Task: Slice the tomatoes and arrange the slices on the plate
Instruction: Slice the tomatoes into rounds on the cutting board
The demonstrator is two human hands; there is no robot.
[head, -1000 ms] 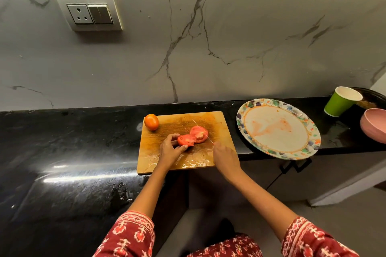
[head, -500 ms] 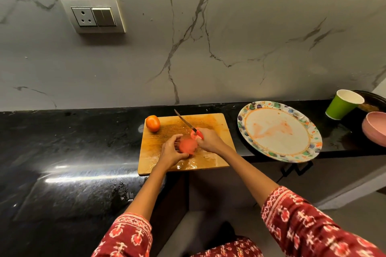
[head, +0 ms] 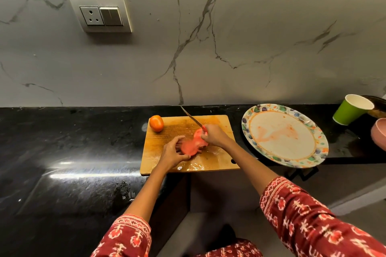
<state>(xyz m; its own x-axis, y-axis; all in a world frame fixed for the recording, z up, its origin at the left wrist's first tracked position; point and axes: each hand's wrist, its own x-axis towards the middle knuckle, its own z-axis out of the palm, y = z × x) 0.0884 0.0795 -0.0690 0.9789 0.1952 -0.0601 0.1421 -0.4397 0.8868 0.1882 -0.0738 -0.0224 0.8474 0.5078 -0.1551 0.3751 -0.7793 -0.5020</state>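
Now both hands are over the middle of the rectangular wooden cutting board (head: pixel 217 160), close to each other. The left hand (head: pixel 171 153) has its fingers curled around the red tomato slices (head: pixel 193 144) and holds them from the left side. The right hand (head: pixel 215 134) grips the red handle of the thin steel knife (head: pixel 191 118); its blade points away toward the far edge of the board and ends just past that edge. This hand also touches the slices from the right side. I cannot tell if the slices lie on the board or are a little lifted.

One whole orange-red tomato (head: pixel 156 123) stands at the far left corner of the board. The board lies at the near edge of the black stone counter (head: pixel 73 142), and its near part looks wet. To the right of the board, apart from it, is the round plate with a colourful dotted rim (head: pixel 319 142); it has only reddish smears. Farther right, near the far edge, stands a green paper cup (head: pixel 351 110), and a pink bowl (head: pixel 379 134) is cut off by the frame.
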